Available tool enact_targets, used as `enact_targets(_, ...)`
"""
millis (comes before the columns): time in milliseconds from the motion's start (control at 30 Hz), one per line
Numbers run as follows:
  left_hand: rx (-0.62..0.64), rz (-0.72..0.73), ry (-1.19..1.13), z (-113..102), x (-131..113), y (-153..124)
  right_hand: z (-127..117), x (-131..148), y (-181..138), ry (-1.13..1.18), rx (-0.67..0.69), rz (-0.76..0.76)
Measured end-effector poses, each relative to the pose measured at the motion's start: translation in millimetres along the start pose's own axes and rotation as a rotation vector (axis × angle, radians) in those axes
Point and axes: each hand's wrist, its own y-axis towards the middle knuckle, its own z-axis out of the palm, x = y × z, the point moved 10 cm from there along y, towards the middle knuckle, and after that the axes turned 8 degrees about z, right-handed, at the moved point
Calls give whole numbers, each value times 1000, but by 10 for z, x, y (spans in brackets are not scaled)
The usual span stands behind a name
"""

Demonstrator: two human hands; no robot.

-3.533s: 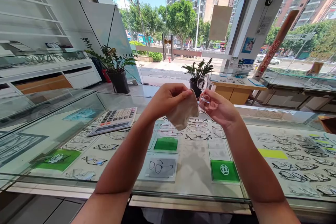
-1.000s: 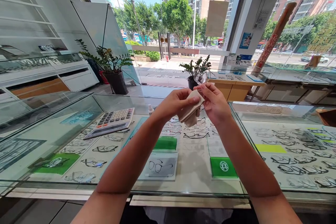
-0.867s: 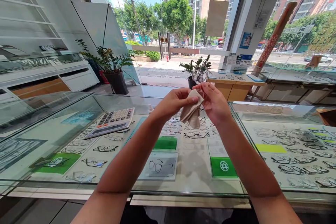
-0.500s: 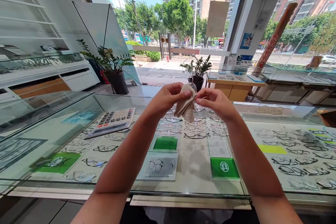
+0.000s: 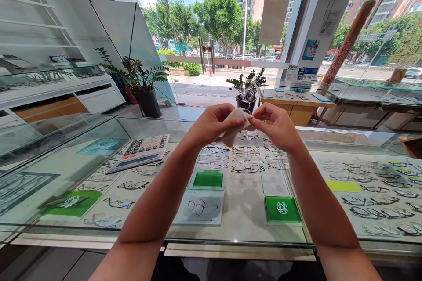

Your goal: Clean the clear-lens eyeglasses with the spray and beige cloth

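Observation:
Both my hands are raised above a glass display counter (image 5: pixel 244 210). My left hand (image 5: pixel 211 125) pinches a beige cleaning cloth (image 5: pixel 232 125), folded between thumb and fingers. My right hand (image 5: pixel 277 127) is closed on a pair of clear-framed glasses (image 5: pixel 249 92), which stick up above the fingers. The cloth is pressed against the glasses where the two hands meet. The lenses are hard to make out against the potted plant behind.
A calculator (image 5: pixel 140 153) lies on the counter at the left. Rows of spectacle frames and green cards (image 5: pixel 281 209) lie under the glass. Potted plants (image 5: pixel 141 83) stand by the window. More glass counters (image 5: pixel 362 92) run along the right.
The cloth hung loose below my left hand; now it is bunched tight between the fingers. My hands stayed together, and the glasses now show above my right hand again.

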Motion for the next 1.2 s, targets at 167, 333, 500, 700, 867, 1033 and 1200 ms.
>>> enact_targets(167,2,5,-33,14,15,2,-47,49,-6,-55,-36,-83)
enact_targets(333,-11,21,-67,22,35,11,-98,-98,30,-29,-90,5)
enact_targets(500,31,-18,-97,134,96,-6,-62,-319,81,315,-123,151)
enact_targets(700,51,-99,-166,252,252,-26,181,-551,91,667,-30,338)
enact_targets(867,-7,-119,-349,350,378,-4,156,-563,110,769,-54,296)
enact_targets(1033,-15,-88,-397,462,376,-18,68,-495,87,780,-146,249)
enact_targets(1200,45,-59,-266,507,269,-47,82,-473,74,780,-172,234)
